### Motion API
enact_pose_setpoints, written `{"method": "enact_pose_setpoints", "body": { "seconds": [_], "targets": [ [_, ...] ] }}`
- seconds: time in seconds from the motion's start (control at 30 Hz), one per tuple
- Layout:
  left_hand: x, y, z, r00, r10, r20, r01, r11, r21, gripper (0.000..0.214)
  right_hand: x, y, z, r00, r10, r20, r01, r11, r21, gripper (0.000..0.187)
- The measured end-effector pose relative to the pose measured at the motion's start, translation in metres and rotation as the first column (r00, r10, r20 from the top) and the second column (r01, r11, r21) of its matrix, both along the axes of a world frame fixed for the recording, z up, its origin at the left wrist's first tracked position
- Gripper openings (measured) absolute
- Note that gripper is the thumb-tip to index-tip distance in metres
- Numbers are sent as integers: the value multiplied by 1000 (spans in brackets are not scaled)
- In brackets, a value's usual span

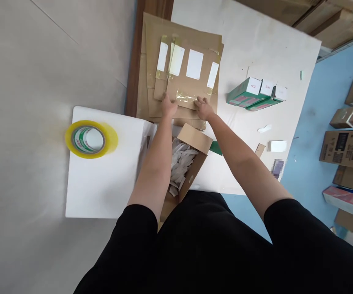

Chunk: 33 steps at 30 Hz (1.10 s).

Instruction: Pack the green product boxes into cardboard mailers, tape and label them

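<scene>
By the left edge of the broad white surface (256,45) I have a loose stack of flattened brown cardboard sheets (194,40). The work looks partway along to me: the sheets are piled flat, their edges not lined up. The topmost brown cardboard panel (187,85) bears white paper labels (195,64) and shiny yellowish tape (185,97). At its near edge, the fingers of my left hand (169,106) and right hand (205,108) touch it; pinching or resting, I cannot tell.

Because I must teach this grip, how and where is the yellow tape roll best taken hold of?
Grip the tape roll by its ring wall, probably best pinched from above, inside and outside: it lies flat, open core facing up.
</scene>
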State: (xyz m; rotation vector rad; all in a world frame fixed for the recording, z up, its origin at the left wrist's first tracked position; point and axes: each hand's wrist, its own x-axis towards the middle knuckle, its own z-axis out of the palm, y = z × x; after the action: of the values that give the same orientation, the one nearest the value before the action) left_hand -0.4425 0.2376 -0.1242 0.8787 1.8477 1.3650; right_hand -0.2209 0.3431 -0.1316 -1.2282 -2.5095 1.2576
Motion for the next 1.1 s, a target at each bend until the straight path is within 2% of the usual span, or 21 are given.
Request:
{"method": "enact_pose_setpoints", "body": {
  "seconds": [0.17, 0.3, 0.43, 0.53, 0.63, 0.77, 0.87, 0.97, 1.1],
  "targets": [
    [-6, 11, -4, 999, 44, -13, -44, 998, -52, 30, -3, -3, -12, 1000, 15, 7, -15, 998, -57, 53],
    [-7, 17, 4, 999, 32, -10, -33, 997, -64, 15, -5, -1, -12, 1000, 22, 11, -21, 997, -68, 55],
    [-4, 17, 25, 999, 6, 34, -5, 1000, -29, 13, -3, 0, 0, 1000, -6, 31, 9, 997, -77, 52],
    [0, 11, 48, 993, -28, 116, 30, 999, -19, 12, 2, 0, 14, 990, -142, 1, 141, 986, -83, 51],
    [6, -2, 76, 973, -89, 215, 88, 996, 18, 16, 8, -2, 34, 947, -293, -128, 280, 954, -110, 61],
    [12, -20, 112, 938, -185, 295, 160, 981, 105, 22, 25, -3, 72, 905, -351, -242, 309, 931, -196, 69],
    [14, -32, 140, 920, -235, 315, 192, 968, 161, 30, 43, -5, 103, 856, -437, -277, 348, 882, -317, 67],
    [15, -42, 170, 917, -240, 318, 180, 962, 207, 39, 66, -8, 136, 781, -525, -339, 386, 831, -400, 63],
    [22, -51, 204, 942, -185, 280, 127, 968, 216, 46, 99, -13, 181, 671, -603, -432, 429, 790, -437, 57]
  ]
}}
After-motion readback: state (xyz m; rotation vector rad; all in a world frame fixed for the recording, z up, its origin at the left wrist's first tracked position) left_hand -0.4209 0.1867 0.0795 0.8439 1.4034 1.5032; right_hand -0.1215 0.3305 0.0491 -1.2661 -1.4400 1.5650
